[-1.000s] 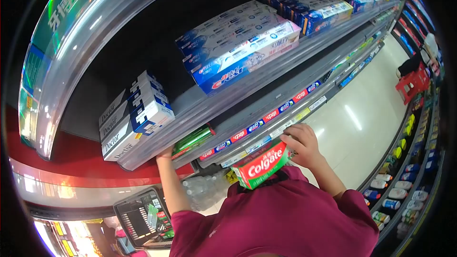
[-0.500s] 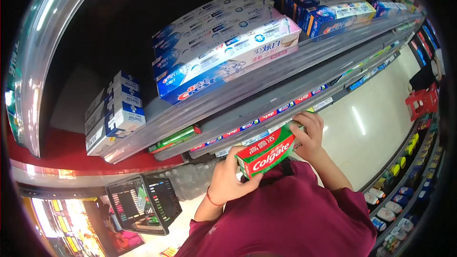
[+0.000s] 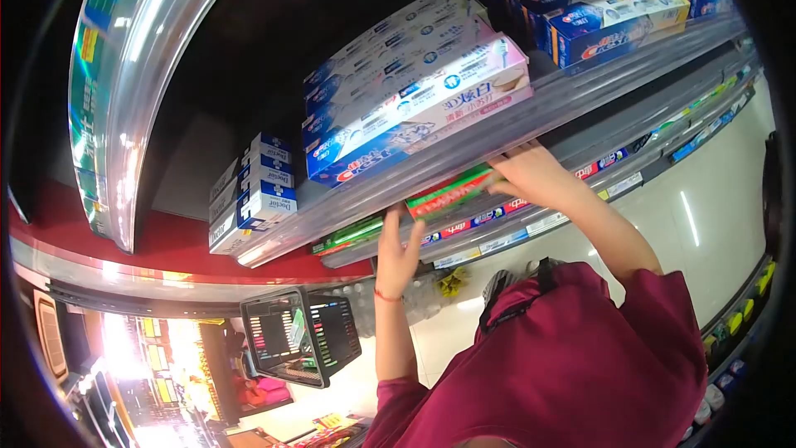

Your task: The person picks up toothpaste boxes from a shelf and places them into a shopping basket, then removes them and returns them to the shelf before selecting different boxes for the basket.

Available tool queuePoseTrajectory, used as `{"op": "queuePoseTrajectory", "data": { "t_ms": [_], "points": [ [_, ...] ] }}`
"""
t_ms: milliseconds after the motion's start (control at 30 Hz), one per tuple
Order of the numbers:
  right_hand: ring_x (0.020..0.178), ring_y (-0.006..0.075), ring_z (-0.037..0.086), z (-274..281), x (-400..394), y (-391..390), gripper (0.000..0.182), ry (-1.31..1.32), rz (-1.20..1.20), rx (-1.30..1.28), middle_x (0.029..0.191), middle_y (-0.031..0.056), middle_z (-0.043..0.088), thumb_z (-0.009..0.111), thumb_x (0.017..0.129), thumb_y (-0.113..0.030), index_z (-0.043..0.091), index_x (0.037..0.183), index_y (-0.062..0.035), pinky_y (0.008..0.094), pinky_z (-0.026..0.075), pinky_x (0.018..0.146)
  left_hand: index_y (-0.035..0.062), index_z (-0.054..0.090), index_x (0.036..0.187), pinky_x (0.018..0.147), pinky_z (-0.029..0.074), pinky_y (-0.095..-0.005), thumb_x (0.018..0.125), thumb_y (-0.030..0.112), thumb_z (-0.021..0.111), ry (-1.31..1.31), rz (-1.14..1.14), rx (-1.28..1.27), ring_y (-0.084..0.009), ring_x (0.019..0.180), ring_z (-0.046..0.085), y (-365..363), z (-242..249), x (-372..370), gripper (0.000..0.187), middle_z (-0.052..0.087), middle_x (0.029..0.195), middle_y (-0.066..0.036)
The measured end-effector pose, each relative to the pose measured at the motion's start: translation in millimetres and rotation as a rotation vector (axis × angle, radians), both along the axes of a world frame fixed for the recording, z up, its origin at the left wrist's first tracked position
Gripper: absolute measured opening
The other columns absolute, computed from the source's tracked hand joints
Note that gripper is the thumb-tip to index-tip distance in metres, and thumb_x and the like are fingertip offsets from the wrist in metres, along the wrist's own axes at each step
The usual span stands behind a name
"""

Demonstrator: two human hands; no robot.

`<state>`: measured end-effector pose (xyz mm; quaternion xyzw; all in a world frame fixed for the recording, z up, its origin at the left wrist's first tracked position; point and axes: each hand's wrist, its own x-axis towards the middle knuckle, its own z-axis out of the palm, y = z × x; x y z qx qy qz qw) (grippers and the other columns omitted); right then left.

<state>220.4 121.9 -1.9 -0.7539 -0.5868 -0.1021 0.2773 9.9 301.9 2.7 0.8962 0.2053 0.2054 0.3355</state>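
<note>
A red and green Colgate toothpaste box, slightly blurred, is at the opening of the lower shelf, level with its front. My right hand grips its right end, the thumb in front and the other fingertips partly hidden beneath the upper shelf edge. At the left end, my left hand holds the box between thumb and fingers, a red string on its wrist. Beside that hand, more green boxes lie on the same lower shelf.
Above, the upper shelf carries stacked Crest toothpaste boxes and white-blue Doctor boxes. Its clear front edge overhangs my hands. A black shopping basket with a few boxes inside is at lower left. Price labels line a lower shelf edge.
Both hands have carried the Colgate box from in front of my chest forward to the lower shelf. My arms are now stretched out, and the view has shifted.
</note>
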Motion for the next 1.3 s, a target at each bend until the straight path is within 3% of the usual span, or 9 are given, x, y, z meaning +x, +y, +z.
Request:
{"op": "queuePoseTrajectory", "data": {
  "t_ms": [133,233,267,367,433,833,1067,1200,1300],
  "points": [
    [0.123,0.0373,0.039,-41.5,15.4,30.5,0.061,-0.015,0.035,-0.027,0.128,0.0178,0.043,0.071,0.069,-0.027,0.05,0.125,-0.013,0.047,0.033,0.102,-0.0014,0.051,0.12,0.088,0.042,-0.0398,0.082,0.017,0.062,0.143,-0.035,0.73,-0.0335,0.1,0.054,31.2,-11.1,19.1,0.043,0.056,0.112,-0.021],
    [0.121,0.0382,0.041,-49.7,10.7,28.0,0.056,-0.045,0.006,0.051,0.128,0.0179,0.043,0.069,0.073,-0.031,0.052,0.124,-0.013,0.0476,0.033,0.102,0.0027,0.057,0.113,0.087,0.042,-0.0429,0.081,0.018,0.062,0.205,-0.015,0.293,-0.0365,0.1,0.054,50.9,-10.7,18.4,0.036,0.057,0.107,-0.021],
    [0.121,0.038,0.041,-48.3,5.8,26.0,0.055,-0.019,0.0,0.075,0.128,0.0178,0.043,0.069,0.073,-0.032,0.053,0.122,-0.0128,0.0475,0.033,0.102,0.0057,0.06,0.109,0.088,0.042,-0.0438,0.081,0.019,0.063,0.237,0.057,0.296,-0.0364,0.103,0.054,59.8,-13.0,17.9,0.032,0.059,0.106,-0.02],
    [0.118,0.0341,0.045,-44.3,1.2,28.2,0.051,0.074,-0.039,0.092,0.124,0.0159,0.048,0.068,0.073,-0.039,0.057,0.116,-0.0129,0.0451,0.035,0.1,0.0062,0.062,0.106,0.088,0.043,-0.0441,0.082,0.022,0.061,0.26,-0.141,0.963,-0.037,0.101,0.055,122.5,-47.1,13.1,0.029,0.061,0.104,-0.019],
    [0.115,0.0319,0.048,-47.8,2.6,36.4,0.05,0.162,-0.054,0.055,0.121,0.0146,0.051,0.066,0.073,-0.041,0.059,0.113,-0.0128,0.0437,0.037,0.099,0.0076,0.062,0.108,0.088,0.044,-0.045,0.084,0.027,0.058,0.226,-0.079,0.697,-0.0375,0.099,0.056,130.3,-40.1,24.4,0.031,0.062,0.104,-0.019],
    [0.098,0.0273,0.056,-64.7,0.9,50.6,0.031,0.01,-0.185,0.288,0.095,0.0123,0.058,0.063,0.075,-0.038,0.066,0.084,-0.0084,0.0397,0.043,0.089,0.0074,0.062,0.11,0.088,0.044,-0.0457,0.086,0.03,0.056,0.246,-0.122,0.836,-0.038,0.099,0.057,157.3,-51.9,77.9,0.033,0.062,0.105,-0.019],
    [0.094,0.0266,0.055,-63.2,-0.5,48.7,0.028,-0.017,-0.183,0.32,0.092,0.0111,0.057,0.065,0.073,-0.036,0.067,0.084,-0.0098,0.0384,0.043,0.083,0.0073,0.061,0.111,0.088,0.044,-0.0462,0.087,0.031,0.054,0.127,-0.16,0.934,-0.0382,0.099,0.057,151.0,-60.3,37.7,0.034,0.062,0.106,-0.019],
    [0.091,0.0267,0.055,-60.7,-1.3,47.2,0.027,-0.05,-0.184,0.334,0.089,0.0113,0.058,0.065,0.073,-0.036,0.067,0.085,-0.0111,0.0379,0.043,0.081,0.0056,0.059,0.115,0.092,0.04,-0.0466,0.089,0.035,0.052,0.316,-0.032,0.686,-0.0394,0.106,0.052,130.1,-54.1,40.1,0.04,0.059,0.115,-0.017],
    [0.091,0.027,0.055,-62.1,-4.1,46.4,0.028,-0.036,-0.192,0.269,0.088,0.0121,0.058,0.065,0.072,-0.036,0.067,0.085,-0.0107,0.0381,0.044,0.078,0.0035,0.057,0.117,0.095,0.036,-0.0471,0.089,0.028,0.052,0.275,-0.057,0.566,-0.0395,0.111,0.049,123.2,-50.6,28.5,0.037,0.054,0.121,-0.02]
  ]
}}
